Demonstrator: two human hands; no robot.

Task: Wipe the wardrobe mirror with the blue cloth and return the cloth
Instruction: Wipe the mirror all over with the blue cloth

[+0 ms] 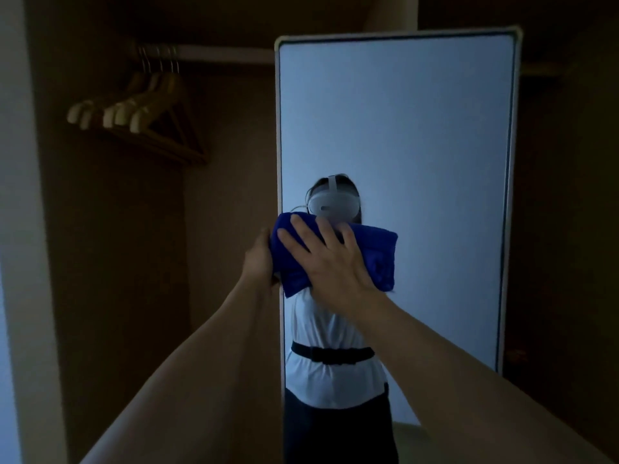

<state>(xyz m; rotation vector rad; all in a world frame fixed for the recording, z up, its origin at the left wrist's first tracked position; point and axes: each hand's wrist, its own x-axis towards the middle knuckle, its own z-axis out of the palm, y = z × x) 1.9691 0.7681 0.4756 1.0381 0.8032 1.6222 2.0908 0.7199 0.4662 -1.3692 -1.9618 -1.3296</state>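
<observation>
Cloth (378, 259), folded into a thick blue pad, lay flat against the mirror (418, 135) near its left edge, about halfway up the visible glass. The right hand (330, 259) pressed on it with fingers spread and nearly straight, palm over the pad's middle. The left hand (259, 256) was at the mirror's left frame beside the cloth's left end; its fingers were hidden, so I could not tell whether they gripped the frame, the cloth or nothing.

Judging by this, the wiping was under way, not finished. No streaks or marks showed which parts had been covered; the glass above and to the right looked an even pale blue-grey in the dim light. The lower glass and the far right side likely remained to do, and the cloth had yet to be put back; its place was not in view.

The cloth looked soft and bulky, deep blue, with rounded folds at top and right. Left of the mirror, wooden hangers (134, 108) hung on a rail (214, 56) in the dark wardrobe.
</observation>
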